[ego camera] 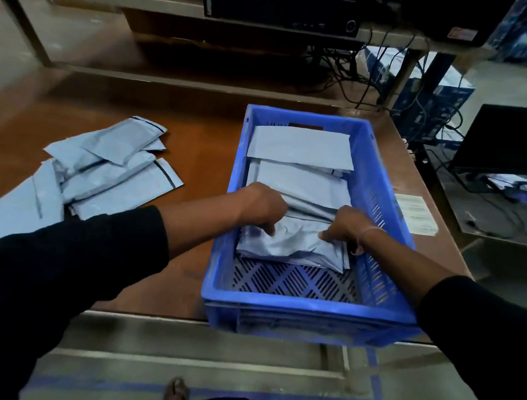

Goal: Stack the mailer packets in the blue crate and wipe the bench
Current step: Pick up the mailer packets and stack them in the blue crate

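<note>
The left hand [260, 204] and the right hand [347, 225] are both reaching into the blue crate [307, 310], fingers curling down over the edges of the nearest mailer packet [293, 243] and apparently gripping it from either side, thumbs pointing inward across its crumpled face. The packet is lying on top of a small stack at the near middle of the crate, with more packets [300, 150] overlapping toward the far wall.

To do this step well, I would judge that the hands should be squaring the packet's edges against the ones beneath and pressing it flat, since its surface is wrinkling and could make the stack lean.

A loose pile of packets [100, 168] is waiting on the desk [203, 151], well apart to the left of the crate, so the stacking looks only partly done and the wiping not yet begun.

A white printed sheet [415, 213] is lying just beside the crate's right wall; its writing is too small to read. No brand is legible anywhere.
</note>
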